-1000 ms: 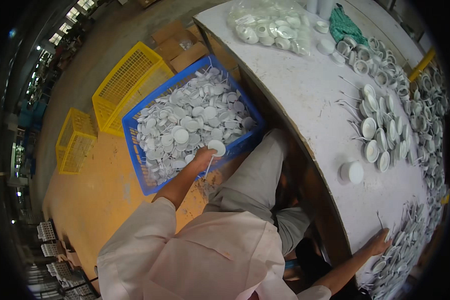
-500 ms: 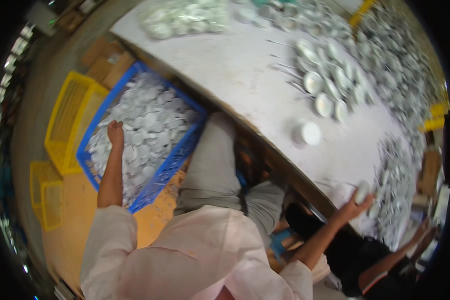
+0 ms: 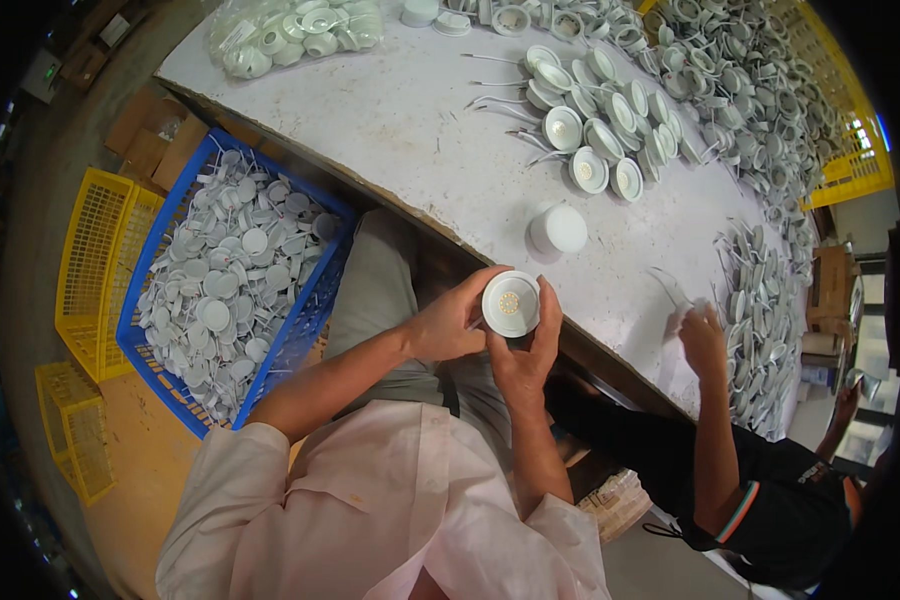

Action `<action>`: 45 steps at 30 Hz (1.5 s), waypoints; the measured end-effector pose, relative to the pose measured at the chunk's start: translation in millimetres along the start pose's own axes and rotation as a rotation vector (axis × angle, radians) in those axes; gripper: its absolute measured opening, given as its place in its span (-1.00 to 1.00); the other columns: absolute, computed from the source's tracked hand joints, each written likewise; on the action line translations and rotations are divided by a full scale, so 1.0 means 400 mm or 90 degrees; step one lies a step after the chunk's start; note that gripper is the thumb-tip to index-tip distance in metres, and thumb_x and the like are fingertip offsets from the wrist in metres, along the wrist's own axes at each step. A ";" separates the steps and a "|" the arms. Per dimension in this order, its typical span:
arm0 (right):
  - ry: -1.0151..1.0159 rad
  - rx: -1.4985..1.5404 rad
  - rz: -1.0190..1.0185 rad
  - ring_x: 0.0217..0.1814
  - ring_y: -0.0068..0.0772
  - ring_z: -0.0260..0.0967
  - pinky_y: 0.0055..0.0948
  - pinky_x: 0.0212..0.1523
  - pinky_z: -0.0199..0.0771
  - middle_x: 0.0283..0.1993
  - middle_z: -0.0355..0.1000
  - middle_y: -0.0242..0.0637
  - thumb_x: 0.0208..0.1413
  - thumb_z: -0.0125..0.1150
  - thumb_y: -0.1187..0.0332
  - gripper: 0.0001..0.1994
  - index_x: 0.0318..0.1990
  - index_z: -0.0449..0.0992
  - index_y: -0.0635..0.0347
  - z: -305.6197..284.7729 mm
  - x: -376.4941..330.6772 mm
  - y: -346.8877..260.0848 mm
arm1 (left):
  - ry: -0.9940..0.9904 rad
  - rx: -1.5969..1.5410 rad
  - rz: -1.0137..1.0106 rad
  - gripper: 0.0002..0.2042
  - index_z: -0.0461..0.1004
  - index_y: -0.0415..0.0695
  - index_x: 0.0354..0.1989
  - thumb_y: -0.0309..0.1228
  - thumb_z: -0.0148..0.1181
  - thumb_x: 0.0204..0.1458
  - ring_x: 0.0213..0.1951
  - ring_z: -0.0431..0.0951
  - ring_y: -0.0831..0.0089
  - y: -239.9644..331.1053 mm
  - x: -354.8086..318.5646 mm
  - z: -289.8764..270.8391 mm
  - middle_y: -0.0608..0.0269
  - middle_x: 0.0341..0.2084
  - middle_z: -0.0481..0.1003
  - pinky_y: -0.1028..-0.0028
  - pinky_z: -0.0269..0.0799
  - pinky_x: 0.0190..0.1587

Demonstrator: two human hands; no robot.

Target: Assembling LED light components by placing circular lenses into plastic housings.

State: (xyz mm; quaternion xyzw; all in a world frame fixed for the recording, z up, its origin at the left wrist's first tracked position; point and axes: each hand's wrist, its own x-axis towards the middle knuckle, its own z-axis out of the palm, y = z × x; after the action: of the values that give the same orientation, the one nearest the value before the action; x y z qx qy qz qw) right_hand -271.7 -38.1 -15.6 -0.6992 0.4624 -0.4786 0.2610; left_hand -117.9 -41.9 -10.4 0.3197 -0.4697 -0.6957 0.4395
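Between my two hands, at the table's near edge, is a round white LED light (image 3: 511,303), its open face with a cluster of small yellowish LEDs turned up. My left hand (image 3: 453,318) grips its left rim, the fingertips partly hidden behind it. On the other side my right hand (image 3: 528,358) holds it with thumb and fingers along the lower and right rim. A short stack of white round covers (image 3: 558,229) stands on the table just beyond. Farther off lies a group of similar LED lights (image 3: 595,125) with wires trailing left.
At my left is a blue crate (image 3: 315,290) full of white discs with wires, beside yellow crates (image 3: 82,270). A bag of white parts (image 3: 295,35) lies at the far left of the table (image 3: 370,120). Light housings pile up at right, near a co-worker's hand (image 3: 703,335).
My left hand has come out of the blue crate and my right hand has moved left from the table's right side. Both now meet at the LED light. A co-worker's arm has reached over the table.
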 end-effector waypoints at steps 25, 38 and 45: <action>0.070 0.020 0.419 -0.61 -0.66 0.18 -0.63 -0.60 0.17 -0.65 0.27 -0.46 0.02 0.28 0.14 -0.65 -0.55 0.36 0.20 -0.068 0.257 0.167 | 0.169 -0.033 -0.047 -0.28 0.05 -0.24 0.22 -0.73 0.21 -0.19 -0.16 0.51 0.41 -0.092 -0.094 -0.044 0.16 -0.07 0.38 0.42 0.55 -0.16; 0.164 0.317 0.502 -0.62 -0.67 0.17 -0.66 -0.62 0.14 -0.61 0.29 -0.45 0.12 0.18 0.25 -0.77 -0.48 0.38 0.16 -0.079 0.226 0.160 | 0.163 -0.030 -0.049 -0.30 0.08 -0.25 0.20 -0.74 0.22 -0.19 -0.13 0.50 0.39 -0.090 -0.089 -0.041 0.15 -0.07 0.39 0.39 0.53 -0.11; 0.231 0.478 0.464 -0.59 -0.67 0.24 -0.68 -0.59 0.23 -0.55 0.32 -0.43 0.13 0.16 0.36 -0.86 -0.39 0.37 0.19 -0.096 0.170 0.161 | 0.183 -0.069 -0.074 -0.27 0.11 -0.26 0.18 -0.67 0.31 -0.26 0.04 0.38 0.48 -0.068 -0.086 -0.035 0.22 -0.03 0.37 0.46 0.33 0.10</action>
State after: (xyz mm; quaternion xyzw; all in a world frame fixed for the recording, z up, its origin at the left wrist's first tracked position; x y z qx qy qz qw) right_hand -324.6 -124.2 -22.9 -0.2592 0.5094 -0.6020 0.5576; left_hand -100.5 -11.1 -39.8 0.4182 -0.3445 -0.6916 0.4776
